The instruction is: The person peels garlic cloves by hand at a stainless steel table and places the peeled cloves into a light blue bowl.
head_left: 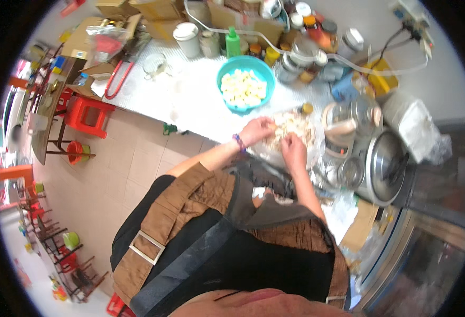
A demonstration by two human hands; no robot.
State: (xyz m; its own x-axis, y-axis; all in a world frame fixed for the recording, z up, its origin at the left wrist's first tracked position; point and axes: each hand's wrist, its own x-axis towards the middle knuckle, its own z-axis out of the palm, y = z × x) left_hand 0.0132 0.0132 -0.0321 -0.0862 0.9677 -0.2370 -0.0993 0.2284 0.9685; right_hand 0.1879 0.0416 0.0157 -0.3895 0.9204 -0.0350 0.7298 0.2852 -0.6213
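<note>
A teal plastic bowl (271, 89) holds many pale yellow pieces (243, 88) that look like peeled garlic cloves. Nearer to me lies a clear plastic bag (317, 142), spread out under a heap of whitish cloves and skins (292, 121). At the left edge of that heap is my left hand (257, 131), its fingertips drawn together; a bracelet (238, 142) circles the wrist. My right hand (294, 149) bends over the near side of the heap, fingers curled in. Whether either hand pinches a small clove is too blurred to tell.
A glass jug (339, 126), a large lidded pot (389, 162) and a small glass (351, 172) crowd the right side. Behind the bowl stand a green bottle (232, 42), a white lidded bucket (186, 39) and several jars (303, 53). A red stool (89, 115) stands left.
</note>
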